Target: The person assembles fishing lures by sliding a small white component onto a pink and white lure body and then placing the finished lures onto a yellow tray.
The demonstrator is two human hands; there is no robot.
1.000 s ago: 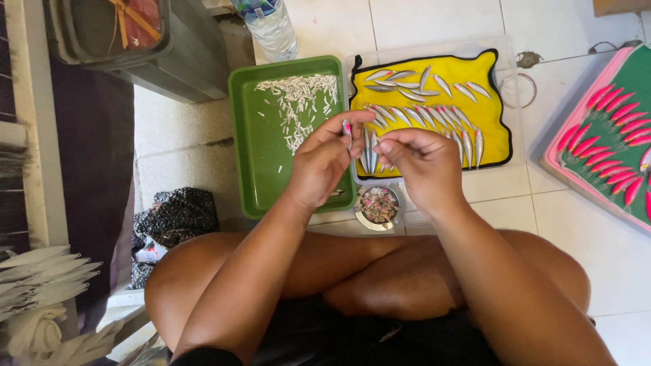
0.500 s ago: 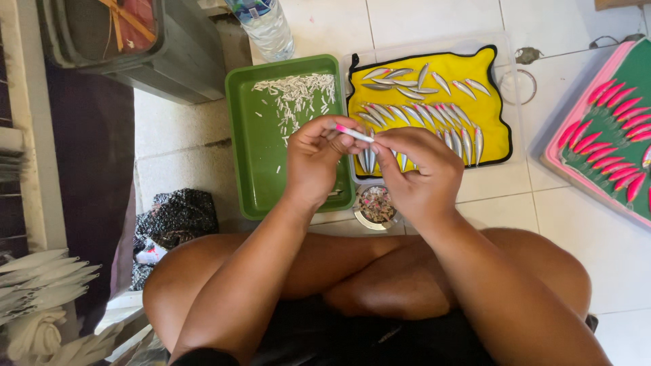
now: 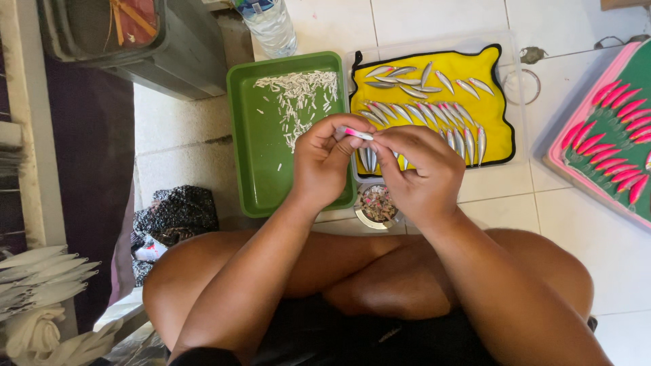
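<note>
Both hands, left hand (image 3: pixel 324 163) and right hand (image 3: pixel 420 173), pinched one small pink-and-white lure (image 3: pixel 357 133) between fingertips. Many silver lures (image 3: pixel 434 112) lay unpainted on the yellow mat (image 3: pixel 498 115); finished pink lures (image 3: pixel 614 112) sat far right.

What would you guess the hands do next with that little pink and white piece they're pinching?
Probably lay it down with the silver lures on the yellow mat. Both the left hand and right hand pinch the small pink-and-white piece just above that mat, where finished-looking lures lie in rows.
</note>
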